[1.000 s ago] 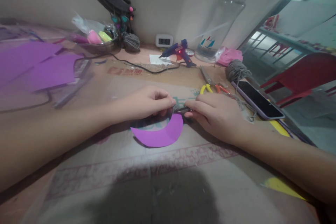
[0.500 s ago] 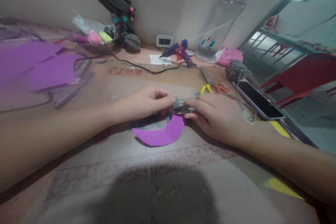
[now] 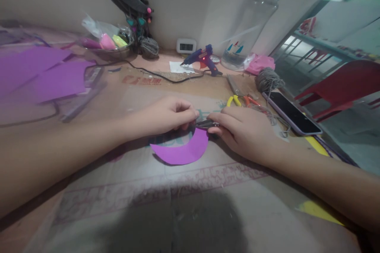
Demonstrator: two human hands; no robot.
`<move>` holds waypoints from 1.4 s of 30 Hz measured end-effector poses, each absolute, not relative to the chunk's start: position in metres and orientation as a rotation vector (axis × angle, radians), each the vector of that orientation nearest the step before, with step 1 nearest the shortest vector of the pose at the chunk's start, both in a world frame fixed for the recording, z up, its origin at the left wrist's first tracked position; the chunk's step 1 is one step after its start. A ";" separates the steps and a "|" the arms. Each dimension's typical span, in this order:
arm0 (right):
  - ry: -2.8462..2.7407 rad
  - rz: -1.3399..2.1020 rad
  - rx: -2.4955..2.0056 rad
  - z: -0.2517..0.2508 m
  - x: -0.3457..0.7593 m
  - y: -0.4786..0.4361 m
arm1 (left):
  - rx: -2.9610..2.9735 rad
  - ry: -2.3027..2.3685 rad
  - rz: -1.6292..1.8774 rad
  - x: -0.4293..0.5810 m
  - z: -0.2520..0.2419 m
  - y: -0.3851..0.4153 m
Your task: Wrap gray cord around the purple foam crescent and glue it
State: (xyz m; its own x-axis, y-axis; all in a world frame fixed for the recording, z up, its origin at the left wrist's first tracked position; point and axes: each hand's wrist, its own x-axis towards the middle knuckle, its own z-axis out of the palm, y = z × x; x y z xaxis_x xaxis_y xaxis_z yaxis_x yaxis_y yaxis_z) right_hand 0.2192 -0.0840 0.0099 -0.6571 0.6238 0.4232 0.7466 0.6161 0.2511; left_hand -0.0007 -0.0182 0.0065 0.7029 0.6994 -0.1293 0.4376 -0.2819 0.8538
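We're seeing the left hand (image 3: 176,115) pinching its fingertips together, any held item hidden; the right hand (image 3: 242,128) is gripping a small metal tool (image 3: 204,123). Purple crescent cutout (image 3: 182,153) is lying between both hands, near side; glue gun (image 3: 203,58) is resting beyond them.

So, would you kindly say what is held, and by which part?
The right hand grips a metal tool behind its tip; I cannot tell for the left hand.

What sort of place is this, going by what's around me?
Most likely a craft workspace: there's a glue gun with its red light on, a ball of grey yarn and some purple sheets.
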 end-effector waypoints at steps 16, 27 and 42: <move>-2.594 -0.763 -1.038 0.011 0.223 -0.083 | 1.909 0.898 0.323 -0.001 0.004 -0.016; -2.563 -0.671 -1.054 0.009 0.223 -0.083 | 1.918 0.878 0.331 0.000 0.007 -0.019; -2.476 -0.451 -1.118 0.006 0.232 -0.078 | 1.822 0.847 0.362 -0.001 0.003 -0.019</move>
